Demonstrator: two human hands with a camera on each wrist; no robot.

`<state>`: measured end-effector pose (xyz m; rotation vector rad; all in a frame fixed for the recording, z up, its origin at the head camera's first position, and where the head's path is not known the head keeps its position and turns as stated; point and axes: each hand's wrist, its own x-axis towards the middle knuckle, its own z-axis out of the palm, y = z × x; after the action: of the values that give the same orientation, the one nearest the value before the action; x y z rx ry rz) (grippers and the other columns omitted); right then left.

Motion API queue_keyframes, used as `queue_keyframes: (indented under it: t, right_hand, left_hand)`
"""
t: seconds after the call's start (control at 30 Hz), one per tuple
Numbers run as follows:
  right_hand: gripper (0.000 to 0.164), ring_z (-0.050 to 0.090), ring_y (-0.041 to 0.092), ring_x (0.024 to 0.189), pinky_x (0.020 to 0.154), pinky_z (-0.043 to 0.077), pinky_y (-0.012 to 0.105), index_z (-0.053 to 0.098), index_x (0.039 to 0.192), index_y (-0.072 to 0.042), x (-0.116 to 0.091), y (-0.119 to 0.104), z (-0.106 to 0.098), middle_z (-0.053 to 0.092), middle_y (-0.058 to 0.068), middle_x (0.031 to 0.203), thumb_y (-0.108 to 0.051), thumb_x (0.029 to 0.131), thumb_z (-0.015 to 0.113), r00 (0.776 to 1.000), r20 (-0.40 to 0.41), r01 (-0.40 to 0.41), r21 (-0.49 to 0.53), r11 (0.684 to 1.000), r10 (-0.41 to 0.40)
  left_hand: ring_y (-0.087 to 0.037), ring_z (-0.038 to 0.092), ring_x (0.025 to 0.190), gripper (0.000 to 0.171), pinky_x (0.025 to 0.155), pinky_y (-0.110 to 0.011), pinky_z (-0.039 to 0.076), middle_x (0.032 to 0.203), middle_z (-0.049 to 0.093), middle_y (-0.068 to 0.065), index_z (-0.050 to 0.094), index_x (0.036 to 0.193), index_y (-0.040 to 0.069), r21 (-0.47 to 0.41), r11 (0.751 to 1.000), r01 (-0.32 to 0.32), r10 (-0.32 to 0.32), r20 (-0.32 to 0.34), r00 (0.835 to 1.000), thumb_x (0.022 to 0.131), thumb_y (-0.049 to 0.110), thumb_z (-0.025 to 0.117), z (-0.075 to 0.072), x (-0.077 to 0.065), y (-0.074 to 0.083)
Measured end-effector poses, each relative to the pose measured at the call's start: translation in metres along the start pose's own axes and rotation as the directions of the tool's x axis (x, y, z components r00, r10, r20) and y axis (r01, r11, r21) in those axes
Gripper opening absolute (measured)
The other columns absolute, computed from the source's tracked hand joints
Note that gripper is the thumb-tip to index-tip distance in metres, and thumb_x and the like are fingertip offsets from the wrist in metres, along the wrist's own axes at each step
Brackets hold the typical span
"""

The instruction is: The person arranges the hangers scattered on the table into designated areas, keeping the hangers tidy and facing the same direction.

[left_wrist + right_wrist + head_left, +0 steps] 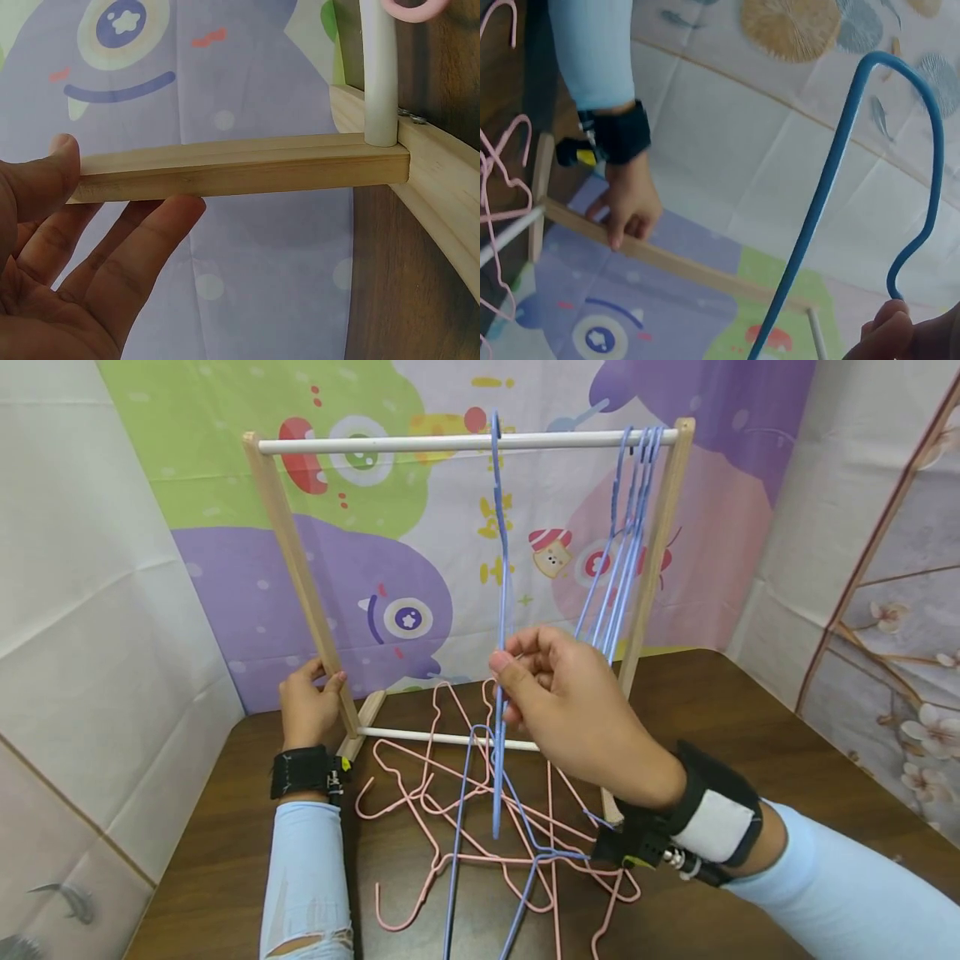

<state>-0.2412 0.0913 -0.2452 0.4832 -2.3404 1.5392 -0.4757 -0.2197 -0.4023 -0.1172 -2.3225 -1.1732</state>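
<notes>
Between the thumb and fingers of my right hand (577, 718) is a blue hanger (500, 585), seen nearly edge-on. Its hook overlaps the white top rail (420, 444) of a small wooden rack in the head view. The right wrist view shows one bent end of the blue hanger (825, 180) up close, at my fingertips. My left hand (309, 703) holds the rack's left post (292, 543) low down, thumb on one side and fingers on the other. Several other blue hangers (626, 543) hang together at the rail's right end.
Pink hangers (431, 868) lie tangled on the brown table (213, 860) below and in front of the rack, with a blue hanger (459, 852) among them. A lower white bar (420, 737) joins the rack's feet. Behind stands a cartoon-printed cloth (405, 568).
</notes>
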Motion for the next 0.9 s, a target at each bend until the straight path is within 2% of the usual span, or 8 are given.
queue_keyframes:
  t: [0.27,0.43,0.6,0.73,0.9]
  right_hand:
    - [0.023,0.065,0.023,0.068,0.053,0.052,0.024,0.058,0.110,0.001,0.016,-0.003,-0.016,0.063,0.013,0.086,-0.021,0.107,0.058,0.998,-0.069,-0.011,-0.014,1.000,0.010]
    - [0.025,0.065,0.022,0.070,0.061,0.056,0.024,0.058,0.112,0.002,0.023,-0.003,-0.024,0.063,0.015,0.090,-0.023,0.107,0.057,0.993,-0.116,-0.028,0.009,1.000,0.029]
    - [0.027,0.063,0.022,0.072,0.068,0.059,0.026,0.056,0.114,0.003,0.024,-0.002,-0.029,0.061,0.014,0.095,-0.024,0.107,0.055,0.991,-0.127,-0.047,0.028,0.999,0.050]
    - [0.028,0.063,0.021,0.071,0.067,0.058,0.026,0.056,0.112,0.004,0.024,0.000,-0.032,0.062,0.013,0.095,-0.024,0.108,0.055,0.989,-0.142,-0.039,0.013,0.999,0.040]
    - [0.027,0.063,0.023,0.067,0.062,0.057,0.026,0.059,0.109,0.002,0.025,0.007,-0.035,0.062,0.014,0.085,-0.025,0.108,0.055,0.984,-0.172,-0.038,-0.022,0.999,0.034]
  left_hand:
    - [-0.040,0.072,0.102,0.029,0.082,-0.050,0.061,0.123,0.071,-0.020,0.070,0.125,0.000,-0.007,1.000,0.010,-0.010,0.011,1.000,0.101,0.016,0.068,-0.001,0.000,0.000]
    - [-0.040,0.072,0.102,0.030,0.081,-0.050,0.061,0.125,0.070,-0.019,0.070,0.126,0.001,-0.001,1.000,0.007,-0.007,0.017,1.000,0.101,0.017,0.067,-0.001,0.000,0.001]
    - [-0.041,0.072,0.102,0.030,0.081,-0.051,0.061,0.125,0.070,-0.020,0.069,0.127,0.001,-0.001,1.000,0.004,-0.004,0.018,1.000,0.101,0.016,0.067,-0.001,0.000,0.001]
    - [-0.041,0.073,0.101,0.029,0.082,-0.051,0.061,0.125,0.070,-0.020,0.070,0.125,0.001,-0.001,1.000,0.003,-0.003,0.013,1.000,0.101,0.015,0.067,-0.001,0.000,0.000]
    - [-0.041,0.072,0.102,0.029,0.082,-0.051,0.061,0.125,0.070,-0.021,0.069,0.126,0.000,0.000,1.000,0.003,-0.003,0.013,1.000,0.100,0.014,0.068,-0.002,0.000,0.001]
